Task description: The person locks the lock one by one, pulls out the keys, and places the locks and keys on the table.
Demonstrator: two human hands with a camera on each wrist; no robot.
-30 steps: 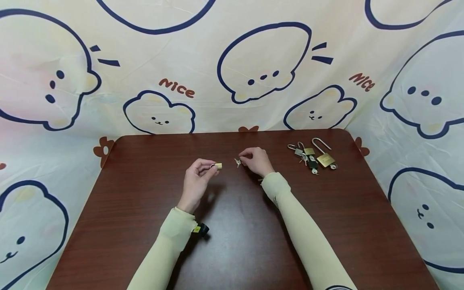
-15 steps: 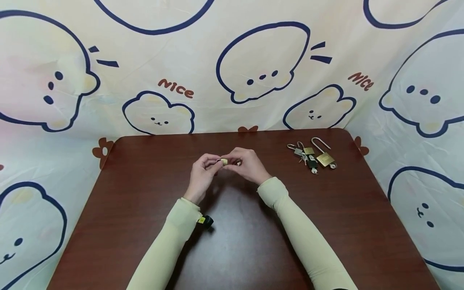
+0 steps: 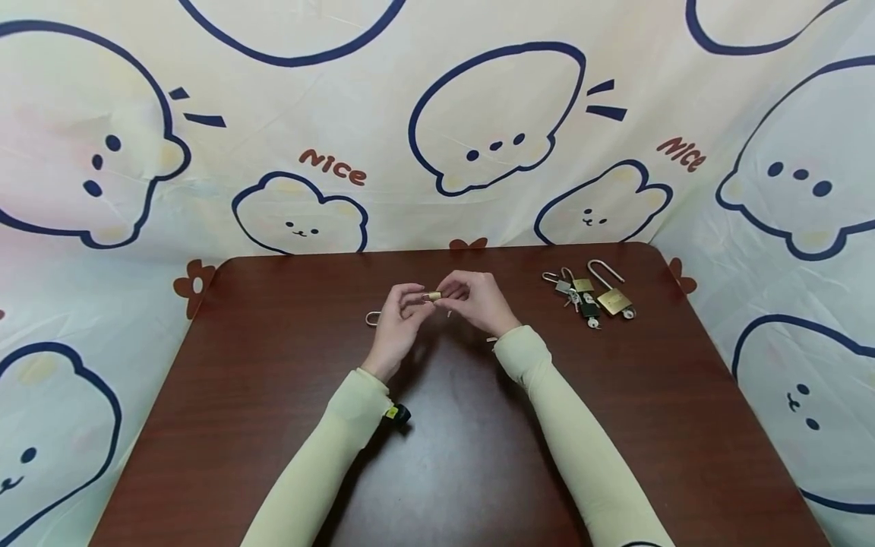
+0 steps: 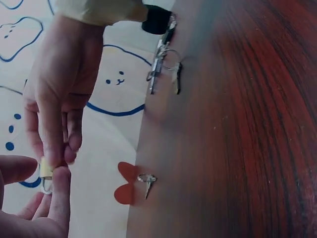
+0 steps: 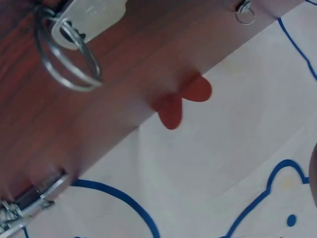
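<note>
Holding one small brass padlock between two hands, raised near the far side of a dark wood table; clock directions as seen in the head view.

Left hand: thumb and fingers curled in, pinching the padlock at its shackle end, from the eight o'clock side.

Right hand: fingers bent, thumb drawn in, gripping the brass body at the opposite end, from three o'clock; fingertips of both hands nearly meet.

Key on a ring: one set, lying near the table's far edge in the left wrist view, apart from both hands.

Wire loop: one, just beside the left hand, between eight and nine o'clock of the padlock; probably a shackle or ring, its remainder hidden by the hand.

Group on the table at three o'clock, well apart from the hands: silver padlock, smallest; black and brass padlock, key at its six o'clock end; large brass padlock, long shackle swung open towards eleven o'clock, key at its four o'clock corner.

Flat metal piece with rings: close to the lens, right wrist view, ten o'clock.

Pale green sleeves: one pair, cuffs at the wrists.

Printed sheet: hung behind the table at twelve o'clock, blue-outlined cartoon animals.
</note>
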